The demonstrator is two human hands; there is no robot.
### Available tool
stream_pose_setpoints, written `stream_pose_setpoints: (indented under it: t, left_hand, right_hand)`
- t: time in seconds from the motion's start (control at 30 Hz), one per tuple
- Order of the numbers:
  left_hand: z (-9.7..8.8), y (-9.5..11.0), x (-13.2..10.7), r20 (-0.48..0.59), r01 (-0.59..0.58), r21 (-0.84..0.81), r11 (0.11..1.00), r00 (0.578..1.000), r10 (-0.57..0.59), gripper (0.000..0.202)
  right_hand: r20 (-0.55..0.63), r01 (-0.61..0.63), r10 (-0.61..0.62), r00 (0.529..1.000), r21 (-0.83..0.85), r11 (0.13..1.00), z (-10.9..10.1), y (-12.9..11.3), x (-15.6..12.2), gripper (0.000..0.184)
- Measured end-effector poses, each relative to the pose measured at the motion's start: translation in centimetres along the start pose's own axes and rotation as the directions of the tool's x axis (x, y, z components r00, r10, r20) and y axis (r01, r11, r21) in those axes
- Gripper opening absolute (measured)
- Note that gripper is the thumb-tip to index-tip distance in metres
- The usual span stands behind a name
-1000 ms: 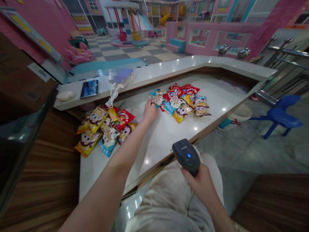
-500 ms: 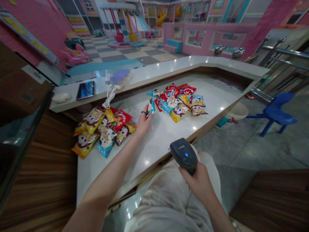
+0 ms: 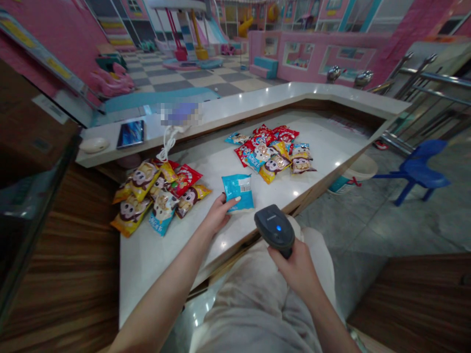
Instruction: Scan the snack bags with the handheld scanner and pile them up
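One left pile (image 3: 160, 195) and one right pile (image 3: 271, 153) of snacks flank the blue packet (image 3: 235, 186) your left hand (image 3: 221, 213) pinches over the white counter (image 3: 324, 135), barcode (image 3: 245, 185) showing. Your right hand (image 3: 296, 262), apart from the left, grips a dark scanner (image 3: 273, 224). A white cable (image 3: 168, 145) hangs by the left pile; a flat device (image 3: 131, 134) lies on the ledge (image 3: 235, 102); a bucket (image 3: 358, 172) and blue chair (image 3: 423, 166) stand rightward.

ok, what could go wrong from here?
The left hand's thumb sits just below the packet's barcode; a slight shift might cover it. The right hand holds the scanner near the edge of the counter, so it could knock that. Glossy film might glare.
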State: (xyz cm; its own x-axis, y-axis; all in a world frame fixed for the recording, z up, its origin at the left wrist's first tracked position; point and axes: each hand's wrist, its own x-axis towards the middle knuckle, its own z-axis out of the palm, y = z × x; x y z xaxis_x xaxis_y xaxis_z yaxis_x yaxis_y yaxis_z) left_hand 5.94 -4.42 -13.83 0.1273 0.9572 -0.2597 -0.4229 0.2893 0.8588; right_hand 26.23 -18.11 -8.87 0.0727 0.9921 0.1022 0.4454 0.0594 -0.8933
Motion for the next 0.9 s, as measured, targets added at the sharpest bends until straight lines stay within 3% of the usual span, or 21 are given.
stream_pose_setpoints:
  t: [0.47,0.77,0.83,0.9]
  left_hand:
    - [-0.6,-0.2,0.2,0.072,-0.028,0.013,1.000,0.997,0.027,0.044]
    - [-0.2,-0.1,0.3,0.043,-0.014,0.000,1.000,0.999,0.014,0.044]
    - [-0.1,0.5,0.1,0.027,-0.063,0.058,0.996,0.998,0.061,0.043]
    - [-0.3,1.5,-0.7,-0.001,-0.191,0.213,0.958,0.981,0.195,0.046]
  right_hand:
    - [0.016,0.025,-0.025,1.000,-0.012,1.000,0.2,-0.9,0.2,0.014]
    - [-0.002,0.018,-0.018,1.000,-0.009,1.000,0.1,-0.8,0.0,0.014]
    - [0.003,0.021,-0.021,1.000,-0.012,1.000,0.0,-0.6,-0.1,0.015]
    - [0.008,0.027,-0.027,1.000,-0.011,1.000,-0.2,-0.4,-0.2,0.015]
